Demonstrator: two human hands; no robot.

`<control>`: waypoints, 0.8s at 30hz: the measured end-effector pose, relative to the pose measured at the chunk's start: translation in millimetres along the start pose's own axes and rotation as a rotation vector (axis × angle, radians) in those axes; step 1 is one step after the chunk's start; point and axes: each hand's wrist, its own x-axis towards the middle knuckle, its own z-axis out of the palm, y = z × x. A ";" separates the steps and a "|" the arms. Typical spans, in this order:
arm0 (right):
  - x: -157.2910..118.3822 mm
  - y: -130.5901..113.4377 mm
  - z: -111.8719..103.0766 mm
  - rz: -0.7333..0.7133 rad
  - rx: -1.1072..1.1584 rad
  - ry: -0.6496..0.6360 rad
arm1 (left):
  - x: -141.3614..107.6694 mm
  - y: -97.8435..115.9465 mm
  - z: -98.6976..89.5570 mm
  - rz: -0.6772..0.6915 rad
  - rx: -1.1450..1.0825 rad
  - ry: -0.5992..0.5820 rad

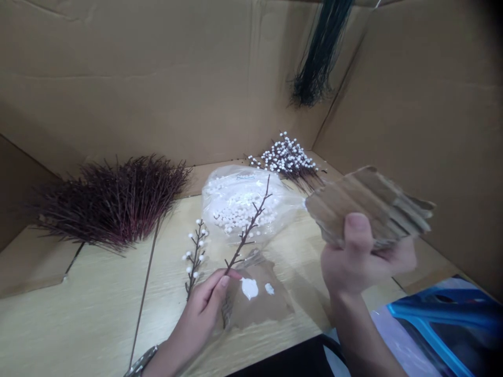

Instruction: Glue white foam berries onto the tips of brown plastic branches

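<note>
My left hand (pixel 208 301) pinches a bare brown artificial twig (pixel 248 230) near its lower end, its tip slanting up to the right. Below the twig lies a piece of cardboard (pixel 267 311) with a large white blob (pixel 249 288) and a smaller one that look like glue. Raised at the right, my right hand (pixel 365 256) grips a stack of torn cardboard pieces (pixel 365 204), thumb on the near face. A twig with white berries (pixel 195 256) lies left of my left hand. Behind the bare twig sits a clear plastic bag of white beads (pixel 243 207).
A large pile of bare dark twigs (pixel 118 201) stands at the left back. Finished-looking white-berry stems (pixel 291 157) lie in the back right corner. Dark green wires (pixel 322 57) hang above. Cardboard walls (pixel 157 89) enclose the table (pixel 106 314); a blue printed sheet (pixel 444 324) lies at the right.
</note>
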 end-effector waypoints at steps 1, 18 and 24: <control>-3.2 -1.2 -8.5 0.082 -0.001 -0.020 | -0.1 -0.6 0.0 -0.002 -0.016 -0.001; -76.8 -8.1 -99.7 0.784 -0.298 -0.806 | -0.6 2.7 2.3 -0.054 -0.263 -0.081; -82.7 1.0 -105.0 0.421 -0.525 -0.891 | 0.5 3.9 3.2 -0.045 -0.289 -0.095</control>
